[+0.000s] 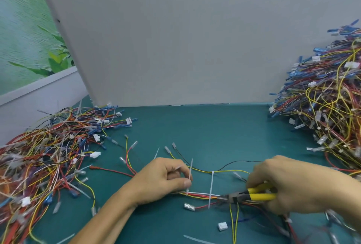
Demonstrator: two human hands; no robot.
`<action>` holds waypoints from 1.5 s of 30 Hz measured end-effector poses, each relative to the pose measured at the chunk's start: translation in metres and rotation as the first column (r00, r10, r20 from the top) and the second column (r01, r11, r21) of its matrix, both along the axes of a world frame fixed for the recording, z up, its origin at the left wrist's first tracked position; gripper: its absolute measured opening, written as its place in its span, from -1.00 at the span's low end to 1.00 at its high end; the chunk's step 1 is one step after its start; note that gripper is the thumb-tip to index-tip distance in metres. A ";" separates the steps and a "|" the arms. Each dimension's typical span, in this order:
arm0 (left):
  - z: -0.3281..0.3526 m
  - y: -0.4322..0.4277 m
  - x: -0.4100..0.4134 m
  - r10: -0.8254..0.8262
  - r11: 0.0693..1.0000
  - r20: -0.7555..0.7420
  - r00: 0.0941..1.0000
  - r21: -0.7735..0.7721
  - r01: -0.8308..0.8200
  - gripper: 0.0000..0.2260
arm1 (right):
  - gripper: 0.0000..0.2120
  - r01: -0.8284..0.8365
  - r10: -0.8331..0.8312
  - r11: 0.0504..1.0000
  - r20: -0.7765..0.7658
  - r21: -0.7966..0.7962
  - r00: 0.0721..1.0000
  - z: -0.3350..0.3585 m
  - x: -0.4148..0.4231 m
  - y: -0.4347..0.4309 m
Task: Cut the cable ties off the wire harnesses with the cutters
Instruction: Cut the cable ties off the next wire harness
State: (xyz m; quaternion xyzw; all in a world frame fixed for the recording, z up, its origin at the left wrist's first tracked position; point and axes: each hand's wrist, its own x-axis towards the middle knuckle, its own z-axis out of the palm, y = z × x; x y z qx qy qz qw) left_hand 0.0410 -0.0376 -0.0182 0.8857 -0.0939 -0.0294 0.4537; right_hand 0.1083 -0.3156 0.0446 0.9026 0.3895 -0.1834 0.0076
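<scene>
On mat: right hand (289,183) grips cutters (252,196); left hand (164,181) pinches cable tie (189,173).

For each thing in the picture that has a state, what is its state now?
Left hand: pinching a white cable tie.
Right hand: gripping the yellow-handled cutters.
Cutters: nose beside the second cable tie; blades too blurred to judge.
Second cable tie: fastened around the harness.

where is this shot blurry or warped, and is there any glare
Head view: the right hand and wires at the lower right corner are motion-blurred; the left hand and cutters are sharper; the grey panel edges lean from wide-angle distortion; lighting is soft, no glare.
</scene>
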 end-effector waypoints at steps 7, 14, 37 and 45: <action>-0.006 0.003 0.002 0.042 0.997 -0.005 0.999 -0.058 -0.042 -0.89 | -0.80 0.010 -0.024 0.996 0.150 0.093 0.988 -0.004 -0.013 0.019; -0.007 0.002 0.003 0.051 0.994 -0.006 0.999 -0.095 -0.051 -0.87 | -0.92 0.067 -0.102 0.986 0.239 0.151 0.966 -0.030 -0.028 0.044; -0.009 0.003 0.004 0.055 0.991 -0.047 0.997 -0.121 -0.060 -0.88 | -0.94 0.064 -0.102 0.985 0.240 0.160 0.966 -0.039 -0.029 0.049; -0.009 0.003 0.004 0.056 0.992 -0.050 0.997 -0.109 -0.061 -0.88 | -0.94 0.035 -0.076 0.989 0.292 0.144 0.953 -0.041 -0.028 0.050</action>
